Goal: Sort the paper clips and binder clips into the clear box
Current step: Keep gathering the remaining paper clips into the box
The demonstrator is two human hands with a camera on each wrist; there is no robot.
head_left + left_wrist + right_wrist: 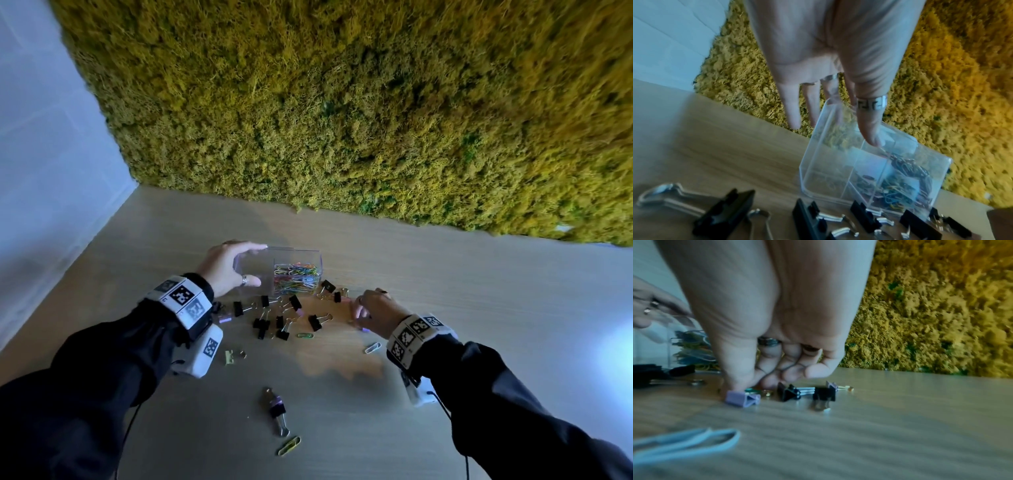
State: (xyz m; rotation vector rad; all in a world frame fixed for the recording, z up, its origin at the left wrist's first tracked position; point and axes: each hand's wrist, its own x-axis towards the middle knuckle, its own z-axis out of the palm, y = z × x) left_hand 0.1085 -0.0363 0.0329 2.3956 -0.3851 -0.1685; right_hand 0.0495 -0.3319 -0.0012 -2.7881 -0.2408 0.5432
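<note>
The clear box (253, 265) stands on the wooden table, with coloured paper clips (296, 277) filling its right compartment. My left hand (257, 263) grips the box (828, 170), thumb (871, 129) on the near wall and fingers over the far wall. Right of the box, my right hand (359, 313) reaches down to the table with curled fingers. Its thumb and forefinger pinch a small purple binder clip (742, 398) that lies on the table. Two black binder clips (789, 392) lie just beside it. Several black binder clips (274, 318) are scattered in front of the box.
A white paper clip (372, 347), a green one (305, 335) and a yellow-green one (289, 445) lie nearer me, with a black-and-purple binder clip (275, 409) and a pale green one (229, 356). A moss wall (342, 120) closes the table's far edge.
</note>
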